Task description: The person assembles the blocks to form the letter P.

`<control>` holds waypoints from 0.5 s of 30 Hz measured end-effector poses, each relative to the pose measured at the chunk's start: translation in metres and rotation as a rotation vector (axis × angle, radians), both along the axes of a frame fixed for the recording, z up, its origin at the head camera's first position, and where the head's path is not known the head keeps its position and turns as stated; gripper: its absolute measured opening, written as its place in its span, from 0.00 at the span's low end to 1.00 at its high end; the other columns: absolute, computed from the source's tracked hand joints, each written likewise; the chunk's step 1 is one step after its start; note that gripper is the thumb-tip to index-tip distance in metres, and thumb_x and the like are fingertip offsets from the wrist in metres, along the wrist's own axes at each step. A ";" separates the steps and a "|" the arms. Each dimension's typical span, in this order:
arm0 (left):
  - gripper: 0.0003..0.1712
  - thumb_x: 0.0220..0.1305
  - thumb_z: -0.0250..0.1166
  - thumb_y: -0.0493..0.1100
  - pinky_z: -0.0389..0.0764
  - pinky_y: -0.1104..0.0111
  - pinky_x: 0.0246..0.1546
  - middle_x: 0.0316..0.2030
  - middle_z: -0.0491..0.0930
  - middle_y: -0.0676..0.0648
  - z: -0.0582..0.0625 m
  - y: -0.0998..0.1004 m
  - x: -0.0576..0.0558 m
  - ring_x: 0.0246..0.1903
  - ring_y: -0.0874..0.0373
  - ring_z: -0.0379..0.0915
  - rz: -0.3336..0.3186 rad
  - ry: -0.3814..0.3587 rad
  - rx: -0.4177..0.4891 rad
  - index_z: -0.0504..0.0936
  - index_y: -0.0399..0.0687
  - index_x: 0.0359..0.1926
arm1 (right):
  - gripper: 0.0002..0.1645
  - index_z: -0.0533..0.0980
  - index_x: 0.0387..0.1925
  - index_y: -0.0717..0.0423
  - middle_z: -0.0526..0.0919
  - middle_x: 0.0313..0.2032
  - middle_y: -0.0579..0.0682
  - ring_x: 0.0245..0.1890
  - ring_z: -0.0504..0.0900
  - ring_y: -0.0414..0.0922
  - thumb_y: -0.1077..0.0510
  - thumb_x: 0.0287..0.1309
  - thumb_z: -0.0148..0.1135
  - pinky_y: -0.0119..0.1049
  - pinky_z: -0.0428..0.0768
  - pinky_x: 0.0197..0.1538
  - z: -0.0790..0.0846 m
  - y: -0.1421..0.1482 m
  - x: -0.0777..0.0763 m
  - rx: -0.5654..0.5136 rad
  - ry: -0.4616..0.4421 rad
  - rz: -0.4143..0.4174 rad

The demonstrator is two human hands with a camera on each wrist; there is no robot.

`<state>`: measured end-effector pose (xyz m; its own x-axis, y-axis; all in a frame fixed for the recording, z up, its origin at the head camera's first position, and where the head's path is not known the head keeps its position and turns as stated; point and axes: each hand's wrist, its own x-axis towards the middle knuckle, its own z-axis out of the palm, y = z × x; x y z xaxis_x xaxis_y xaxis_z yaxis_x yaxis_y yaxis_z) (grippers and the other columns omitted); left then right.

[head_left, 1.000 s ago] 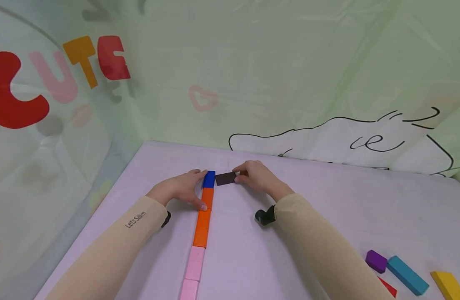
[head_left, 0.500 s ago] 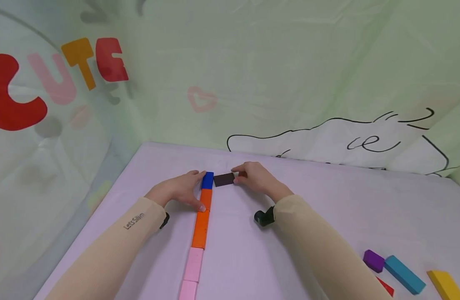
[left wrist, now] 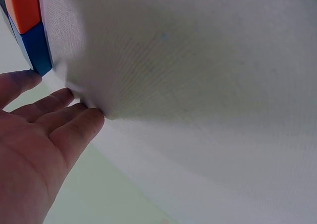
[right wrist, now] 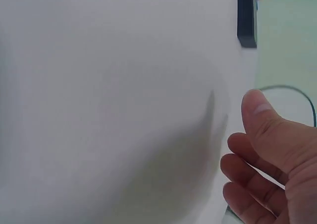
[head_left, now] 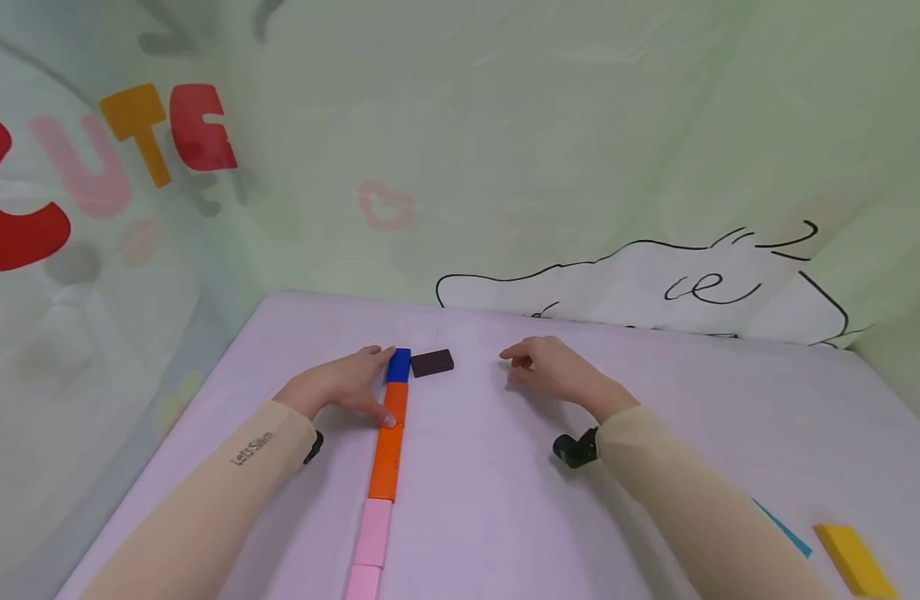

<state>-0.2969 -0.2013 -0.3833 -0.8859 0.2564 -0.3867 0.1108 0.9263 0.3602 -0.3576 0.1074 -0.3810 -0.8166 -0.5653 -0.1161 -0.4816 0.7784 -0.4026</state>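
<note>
A row of blocks runs away from the person: pink blocks (head_left: pixel 372 533) nearest, then orange blocks (head_left: pixel 387 462), and a blue block (head_left: pixel 399 365) at the far end. Set against the blue block's right side, a black block (head_left: pixel 432 362) lies crosswise on the table. My left hand (head_left: pixel 343 385) rests along the row's left, one fingertip at the blue block's far end and the thumb on the orange part. In the left wrist view its other fingers (left wrist: pixel 81 130) reach straight onto the cloth. My right hand (head_left: pixel 553 371), fingers loosely bent around nothing, hovers right of the black block.
At the right lie a yellow block (head_left: pixel 853 560) and a teal block (head_left: pixel 784 529), the latter mostly behind the right sleeve. A printed curtain (head_left: pixel 550 167) hangs along the table's far and left sides. Pale cloth (head_left: pixel 490 500) covers the table.
My right hand has let go of the black block and moved right, leaving it beside the blue one. The left hand keeps its place on the row. The head view has turned slightly right.
</note>
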 end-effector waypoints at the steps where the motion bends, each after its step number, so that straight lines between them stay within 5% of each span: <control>1: 0.62 0.56 0.77 0.55 0.59 0.42 0.76 0.79 0.50 0.32 0.000 0.000 0.000 0.78 0.37 0.51 -0.005 0.002 -0.002 0.50 0.40 0.81 | 0.22 0.80 0.59 0.63 0.86 0.43 0.53 0.45 0.80 0.47 0.61 0.65 0.66 0.44 0.80 0.55 0.002 0.009 0.002 0.008 0.001 -0.008; 15: 0.62 0.56 0.77 0.54 0.60 0.41 0.75 0.77 0.52 0.28 0.003 -0.010 0.000 0.76 0.33 0.52 -0.017 0.018 0.004 0.51 0.35 0.79 | 0.25 0.80 0.57 0.65 0.86 0.46 0.57 0.47 0.83 0.56 0.58 0.60 0.72 0.52 0.87 0.51 0.020 0.137 0.047 0.110 0.034 -0.146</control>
<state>-0.2965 -0.2118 -0.3799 -0.8882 0.2730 -0.3696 0.1333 0.9228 0.3615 -0.3107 0.2442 -0.3610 -0.8934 -0.4264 -0.1414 -0.3727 0.8793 -0.2967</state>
